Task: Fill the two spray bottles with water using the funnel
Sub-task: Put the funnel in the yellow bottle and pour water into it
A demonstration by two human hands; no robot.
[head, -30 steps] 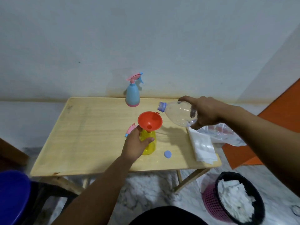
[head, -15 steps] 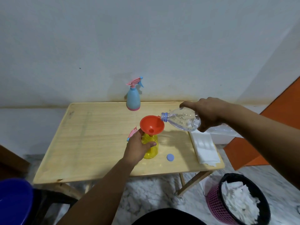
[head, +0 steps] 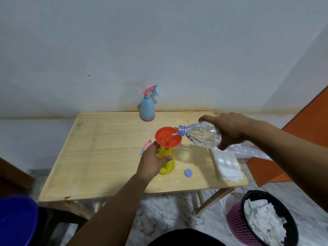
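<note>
A yellow spray bottle (head: 167,163) stands in the middle of the wooden table (head: 99,157) with an orange funnel (head: 167,137) in its neck. My left hand (head: 152,162) grips this bottle from the left. My right hand (head: 229,130) holds a clear water bottle (head: 200,136) tipped on its side, its mouth over the funnel's right rim, and water runs into the funnel. A blue spray bottle (head: 147,109) with a pink trigger head stands capped at the table's far edge. A pink and blue spray head (head: 146,146) lies behind my left hand.
A blue bottle cap (head: 188,173) lies right of the yellow bottle. A white folded cloth (head: 226,166) and a clear plastic bag (head: 248,151) sit at the table's right edge. A pink wastebasket (head: 237,226) stands on the floor, lower right; a blue tub (head: 16,221) lower left.
My right hand has lowered and tipped the water bottle until its mouth reached the funnel's rim, and water now flows. My left hand has kept its grip on the yellow bottle.
</note>
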